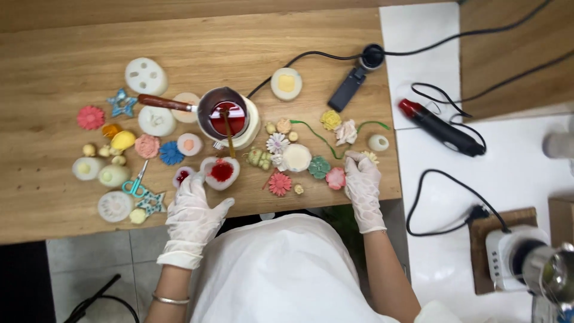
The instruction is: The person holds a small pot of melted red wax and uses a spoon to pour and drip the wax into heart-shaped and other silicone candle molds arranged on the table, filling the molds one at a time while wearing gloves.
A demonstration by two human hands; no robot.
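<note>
Near the front edge of the wooden table (54, 209), just below the small metal pot (222, 113), the left hand (192, 212) in its white glove lies flat with fingers spread loosely, its fingertips touching the white mould (221, 172) that already holds a pool of red wax; it clamps on nothing. That mould sits directly in front of the pot, touching the hand on its left side. The pot itself rests on a pale round warmer (251, 127), its wooden handle (162, 102) pointing away to the left, and it holds red liquid with a stick (228, 133) leaning out toward the person.

To the right of the pot, well apart from it, the right hand (362, 182), also gloved, rests at the table edge with fingers curled lightly together over a small pale flower (371, 157); whether it pinches the piece or only touches it I cannot tell. A pink flower (336, 177) lies just beside that hand.

As things lie, much looks done: finished flowers in red, pink, blue, yellow, white and green are scattered on both sides of the pot, and several round moulds to its left appear filled and set. The red pour in the mould before the pot looks fresh and not yet turned out, and red liquid is left in the pot. Teal scissors (136, 184) lie left of that mould. Far right of the pot, on a white surface, lies a black and red heat tool (441, 127).
</note>
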